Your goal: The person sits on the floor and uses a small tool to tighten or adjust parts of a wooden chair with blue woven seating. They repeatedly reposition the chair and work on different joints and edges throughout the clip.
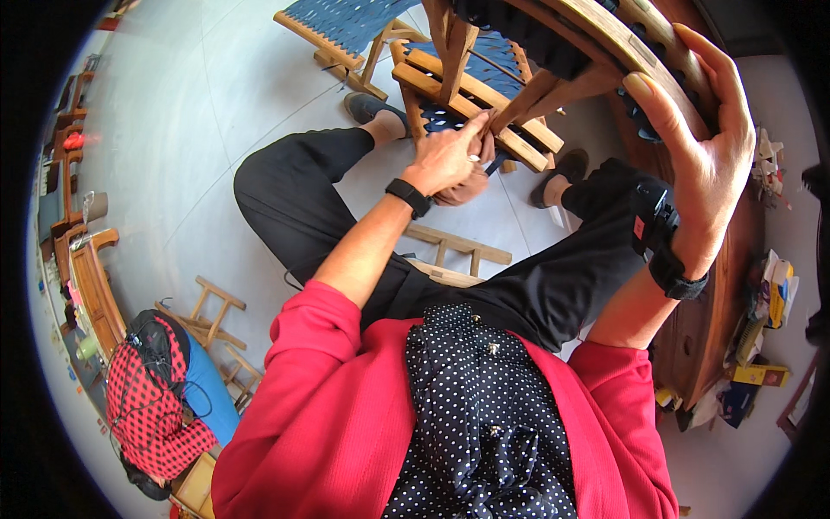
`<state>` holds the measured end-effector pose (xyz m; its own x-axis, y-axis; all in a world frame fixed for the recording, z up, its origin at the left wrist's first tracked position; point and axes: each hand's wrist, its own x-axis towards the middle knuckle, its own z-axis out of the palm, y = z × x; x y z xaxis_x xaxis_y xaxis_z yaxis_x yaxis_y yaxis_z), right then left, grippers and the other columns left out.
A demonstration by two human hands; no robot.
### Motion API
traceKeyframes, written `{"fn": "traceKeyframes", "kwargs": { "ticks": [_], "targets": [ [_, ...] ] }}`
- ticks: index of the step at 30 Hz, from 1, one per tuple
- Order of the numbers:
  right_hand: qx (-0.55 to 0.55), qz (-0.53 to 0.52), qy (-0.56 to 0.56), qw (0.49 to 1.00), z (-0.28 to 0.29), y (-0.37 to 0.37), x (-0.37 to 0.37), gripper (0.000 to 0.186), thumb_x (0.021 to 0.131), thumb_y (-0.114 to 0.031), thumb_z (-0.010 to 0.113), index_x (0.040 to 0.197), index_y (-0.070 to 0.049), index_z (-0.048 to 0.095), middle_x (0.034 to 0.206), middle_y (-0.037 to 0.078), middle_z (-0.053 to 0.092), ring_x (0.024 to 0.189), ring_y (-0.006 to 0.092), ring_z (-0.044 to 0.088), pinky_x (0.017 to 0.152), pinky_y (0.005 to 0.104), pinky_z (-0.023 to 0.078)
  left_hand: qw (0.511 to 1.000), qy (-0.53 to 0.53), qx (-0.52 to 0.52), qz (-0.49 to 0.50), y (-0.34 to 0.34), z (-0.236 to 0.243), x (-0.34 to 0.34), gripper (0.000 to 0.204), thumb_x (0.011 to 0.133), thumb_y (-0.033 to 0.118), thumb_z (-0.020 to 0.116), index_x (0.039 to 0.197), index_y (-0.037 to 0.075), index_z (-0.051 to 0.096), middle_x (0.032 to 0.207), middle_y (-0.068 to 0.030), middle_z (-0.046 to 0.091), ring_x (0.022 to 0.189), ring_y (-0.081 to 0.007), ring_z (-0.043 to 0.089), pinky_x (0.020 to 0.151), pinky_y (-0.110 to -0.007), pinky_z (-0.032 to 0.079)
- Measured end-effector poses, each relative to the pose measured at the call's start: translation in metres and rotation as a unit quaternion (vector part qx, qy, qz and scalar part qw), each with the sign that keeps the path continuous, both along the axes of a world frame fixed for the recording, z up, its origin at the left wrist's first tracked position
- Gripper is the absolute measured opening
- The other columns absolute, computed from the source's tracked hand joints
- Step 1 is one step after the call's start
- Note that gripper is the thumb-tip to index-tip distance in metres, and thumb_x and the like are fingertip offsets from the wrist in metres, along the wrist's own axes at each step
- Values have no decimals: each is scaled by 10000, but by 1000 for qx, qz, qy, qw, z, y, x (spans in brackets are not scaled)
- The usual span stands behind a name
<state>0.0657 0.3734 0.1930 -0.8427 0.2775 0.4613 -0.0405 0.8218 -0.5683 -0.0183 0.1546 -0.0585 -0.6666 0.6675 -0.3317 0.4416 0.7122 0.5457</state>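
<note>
A wooden folding stool [460, 60] with a dark blue woven seat is tilted up in front of me. My right hand [711, 138] grips its upper rail at the right, thumb on the near side and fingers over the top. My left hand [445, 163] is at the lower wooden bars [484, 102]; its index finger is stretched out along the wood and the others are curled under. What those curled fingers hold, if anything, is hidden. Dark bands circle both wrists. A dark strap end [496, 162] shows beside the left fingers.
Another stool with a blue woven seat [341, 30] stands at the far left. A small wooden frame [458, 245] lies between my legs. Low wooden stools [212, 311] and a red-black checked cloth [143, 398] are at left. A wooden cabinet [705, 337] stands close at right.
</note>
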Motion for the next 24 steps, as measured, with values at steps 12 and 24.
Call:
{"fn": "traceKeyframes", "kwargs": {
  "ticks": [12, 24],
  "targets": [
    [-27, 0, -8, 1000, 1, 0, -1, 676, 765, -477, 853, 1309, -132, 648, 1139, 109, 707, 1035, 229, 692, 957, 348, 535, 996, -67, 49, 21, 3, -4, 12, 905, 844, 175, 648, 1610, 246, 172, 934, -252, 704, 840, -440, 688, 737, -523, 530],
    [-18, -9, -20, 1000, 3, -1, -1, 684, 765, -490, 849, 1311, -131, 648, 1155, 115, 702, 1047, 232, 687, 959, 354, 535, 999, -37, 8, -4, 1, -1, 11, 868, 885, 239, 633, 1613, 222, 162, 845, -237, 696, 749, -403, 692, 638, -505, 525]
  ]
}}
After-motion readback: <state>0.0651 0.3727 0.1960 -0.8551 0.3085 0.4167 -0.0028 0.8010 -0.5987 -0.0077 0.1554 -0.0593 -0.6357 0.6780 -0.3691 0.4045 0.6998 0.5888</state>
